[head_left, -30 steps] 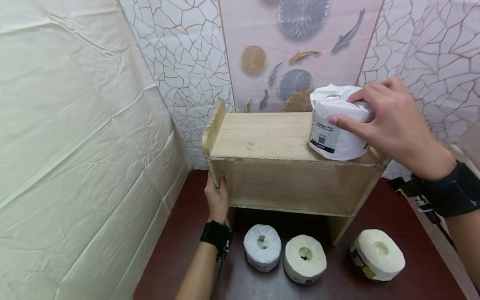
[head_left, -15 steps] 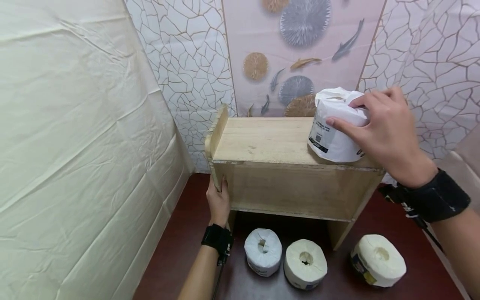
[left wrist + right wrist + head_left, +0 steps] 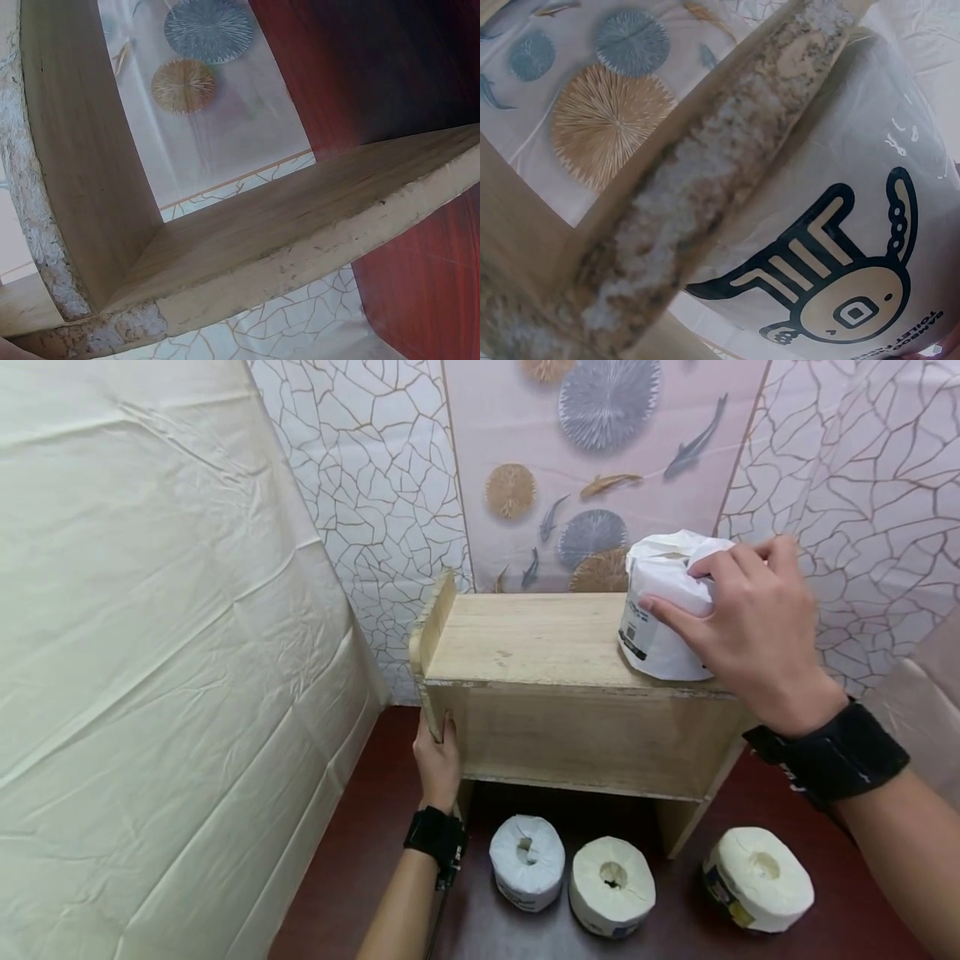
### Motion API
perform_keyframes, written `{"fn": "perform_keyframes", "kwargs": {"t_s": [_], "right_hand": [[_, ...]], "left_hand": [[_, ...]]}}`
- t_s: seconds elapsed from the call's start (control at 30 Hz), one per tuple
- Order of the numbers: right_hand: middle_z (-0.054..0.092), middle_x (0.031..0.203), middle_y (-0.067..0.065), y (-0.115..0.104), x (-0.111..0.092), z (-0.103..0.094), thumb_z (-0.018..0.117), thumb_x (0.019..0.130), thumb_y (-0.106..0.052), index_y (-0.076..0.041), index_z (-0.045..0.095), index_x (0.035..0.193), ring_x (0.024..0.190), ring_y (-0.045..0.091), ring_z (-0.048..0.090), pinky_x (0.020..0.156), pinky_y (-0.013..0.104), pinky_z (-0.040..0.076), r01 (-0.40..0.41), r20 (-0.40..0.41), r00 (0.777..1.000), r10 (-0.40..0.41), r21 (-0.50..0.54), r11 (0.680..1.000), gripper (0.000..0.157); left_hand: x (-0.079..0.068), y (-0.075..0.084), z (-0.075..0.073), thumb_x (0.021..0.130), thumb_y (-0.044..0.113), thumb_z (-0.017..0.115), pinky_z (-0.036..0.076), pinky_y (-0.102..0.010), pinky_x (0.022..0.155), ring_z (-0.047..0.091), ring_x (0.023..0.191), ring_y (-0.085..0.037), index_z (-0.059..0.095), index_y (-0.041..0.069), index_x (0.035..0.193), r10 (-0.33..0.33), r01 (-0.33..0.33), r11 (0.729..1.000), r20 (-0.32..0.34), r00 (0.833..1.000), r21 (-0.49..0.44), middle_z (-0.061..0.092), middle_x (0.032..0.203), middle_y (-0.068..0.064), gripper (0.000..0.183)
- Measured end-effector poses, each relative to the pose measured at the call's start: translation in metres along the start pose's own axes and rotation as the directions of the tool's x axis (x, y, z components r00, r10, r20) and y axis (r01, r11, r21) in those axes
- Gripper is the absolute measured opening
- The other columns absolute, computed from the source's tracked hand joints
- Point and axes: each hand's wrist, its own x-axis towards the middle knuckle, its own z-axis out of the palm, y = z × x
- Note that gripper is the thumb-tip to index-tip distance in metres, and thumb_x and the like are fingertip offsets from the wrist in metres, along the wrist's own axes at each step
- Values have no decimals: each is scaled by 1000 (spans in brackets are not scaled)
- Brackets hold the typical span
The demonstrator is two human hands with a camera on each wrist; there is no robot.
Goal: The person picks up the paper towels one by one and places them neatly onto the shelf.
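Observation:
A wrapped toilet roll [image 3: 663, 639] sits at the right end of the top board of a small wooden shelf [image 3: 517, 639]. My right hand [image 3: 761, 622] grips it from the right, thumb on the front and fingers over the top by the core hole. In the right wrist view the toilet roll's wrapper [image 3: 870, 225] carries a printed cartoon, behind the shelf's rough edge [image 3: 705, 172]. Low on the shelf's left side panel, my left hand [image 3: 438, 768] holds the edge, thumb inside. The left wrist view shows the wooden panels [image 3: 247, 262] close up.
On the dark red table [image 3: 330, 860] in front of the shelf stand a white toilet roll [image 3: 527, 872], a cream toilet roll [image 3: 630, 897] and another cream toilet roll [image 3: 772, 893] farther right. A pale cloth wall [image 3: 150, 652] rises at the left, a patterned backdrop [image 3: 375, 485] behind.
My right hand and wrist have shifted left, and the gripped toilet roll has turned a little, its printed label moving left. My left hand keeps its hold on the shelf's side.

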Motion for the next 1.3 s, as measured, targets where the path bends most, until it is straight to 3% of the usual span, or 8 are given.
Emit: {"fn": "perform_keyframes", "kwargs": {"t_s": [0.37, 0.6, 0.77, 0.93, 1.1, 1.2, 1.3], "right_hand": [[63, 96, 33, 3, 0, 6, 88, 87, -38, 12, 67, 106, 98, 50, 45, 88, 58, 35, -21, 13, 1000, 22, -35, 999, 58], [67, 100, 31, 6, -1, 6, 86, 86, -48, 9, 69, 107, 95, 48, 47, 69, 58, 38, -11, 4, 1000, 12, -115, 993, 64], [66, 105, 30, 5, 0, 0, 83, 86, -57, 6, 69, 113, 97, 49, 49, 69, 62, 44, -7, 49, 999, 15, -150, 989, 70], [61, 121, 29, 6, 1, -10, 77, 96, -47, 5, 64, 127, 111, 49, 53, 76, 66, 44, -93, 111, 989, 96, -36, 995, 62], [57, 125, 32, 16, 2, -16, 65, 106, -39, 9, 61, 133, 112, 50, 52, 87, 63, 38, -156, 66, 987, 149, 126, 980, 54], [57, 126, 35, 26, 2, -19, 61, 108, -37, 10, 62, 132, 116, 52, 49, 95, 63, 35, -154, 38, 988, 149, 184, 971, 53], [59, 131, 33, 37, 2, -22, 58, 110, -34, 8, 64, 134, 120, 49, 49, 100, 41, 38, -147, 40, 989, 141, 230, 962, 49]], "left_hand": [[-1, -2, 0, 109, 6, 57, 55, -58, 96, 62, 129, -38, 47, 5, 157, 15, -14, 1000, -7, 1000, 7, 59, 146, -23, 48], [0, -5, -1, 110, 12, 58, 58, -53, 94, 65, 127, -32, 49, 12, 156, 41, -41, 999, 3, 999, -7, 62, 144, -18, 47], [1, -6, -1, 111, 14, 57, 57, -53, 95, 64, 127, -32, 50, 14, 157, 53, -53, 999, 0, 999, -7, 62, 144, -17, 46], [-1, -6, -1, 110, 12, 58, 57, -53, 95, 64, 127, -31, 52, 12, 155, 46, -46, 999, -6, 999, -2, 63, 144, -17, 45], [-1, -4, -2, 110, 9, 58, 57, -54, 94, 65, 126, -33, 53, 9, 152, 38, -38, 999, -12, 999, -4, 64, 141, -18, 43], [-1, -3, -2, 109, 7, 59, 56, -55, 94, 65, 125, -35, 52, 7, 152, 32, -32, 999, -9, 999, -6, 63, 140, -20, 44], [-1, -2, -2, 110, 9, 58, 56, -53, 96, 65, 126, -33, 52, 9, 153, 33, -33, 999, 0, 999, -4, 63, 142, -19, 44]]}}
